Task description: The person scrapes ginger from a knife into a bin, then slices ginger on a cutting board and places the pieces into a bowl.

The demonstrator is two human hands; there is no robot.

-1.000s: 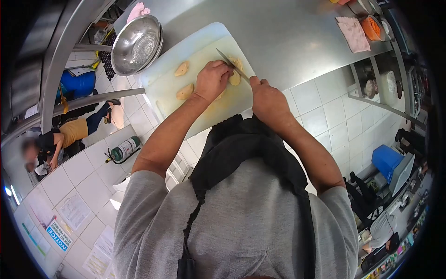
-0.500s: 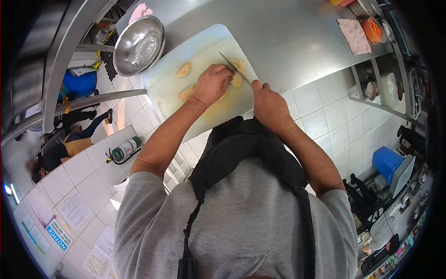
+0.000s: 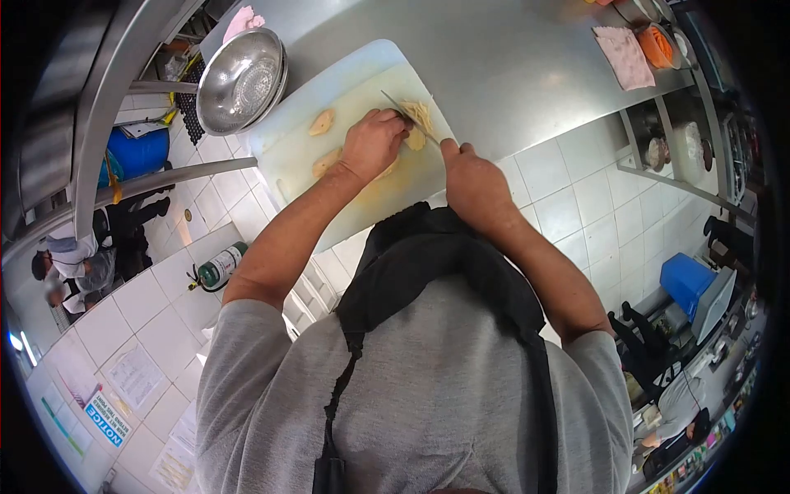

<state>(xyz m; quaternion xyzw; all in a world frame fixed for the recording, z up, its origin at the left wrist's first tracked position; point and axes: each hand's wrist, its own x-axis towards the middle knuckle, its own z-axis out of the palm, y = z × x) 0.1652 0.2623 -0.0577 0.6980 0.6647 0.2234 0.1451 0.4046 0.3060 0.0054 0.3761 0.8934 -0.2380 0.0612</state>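
Note:
My right hand point(image 3: 477, 183) is closed around the handle of a knife point(image 3: 423, 129). Its blade slants up and left across the board, close to the fingertips of my left hand point(image 3: 374, 144). Those fingers are curled down on a pale yellow piece that looks like peeled ginger, mostly hidden under them. Thin cut ginger strips point(image 3: 421, 112) lie beside the blade on the right. Left of my left hand rest two uncut pieces, an upper piece point(image 3: 321, 123) and a lower piece point(image 3: 327, 161) partly behind my wrist. All are on a white cutting board point(image 3: 366, 64) with yellow stains.
Stacked metal bowls point(image 3: 239, 82) stand at the board's upper left. The steel counter point(image 3: 510, 74) extends right to a pink cloth point(image 3: 624, 58) and an orange-filled container point(image 3: 657, 45). A green fire extinguisher point(image 3: 222, 266) is lower left. Other people are at both sides.
Both hands and the knife appear slightly farther left, along with the board in view. The knife remains against the cut strips. At far left, a different person shows in the background.

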